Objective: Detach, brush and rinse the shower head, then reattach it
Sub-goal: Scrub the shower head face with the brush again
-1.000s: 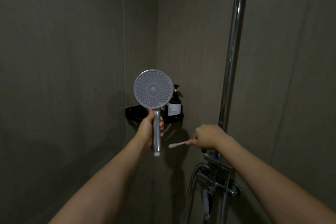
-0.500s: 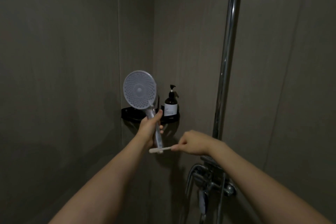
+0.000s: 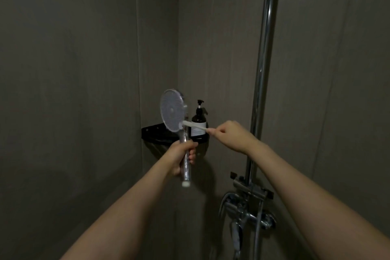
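Note:
A detached round shower head (image 3: 171, 111) with a clear handle stands upright in mid-air, its nozzle face turned to the right. My left hand (image 3: 182, 155) is wrapped around the handle below the head. A white toothbrush (image 3: 195, 126) is pinched in my right hand (image 3: 231, 135), and its bristle end touches the lower right edge of the nozzle face. The handle's open bottom end (image 3: 185, 183) has no hose on it.
A black corner shelf (image 3: 156, 134) carries a dark pump bottle (image 3: 198, 121) just behind the shower head. A chrome riser pipe (image 3: 263, 65) runs up the right wall above the mixer valve (image 3: 249, 205). Grey walls meet in the corner.
My right hand rose from below the handle and brought the toothbrush up to the nozzle face. My left hand turned the head so its face points right.

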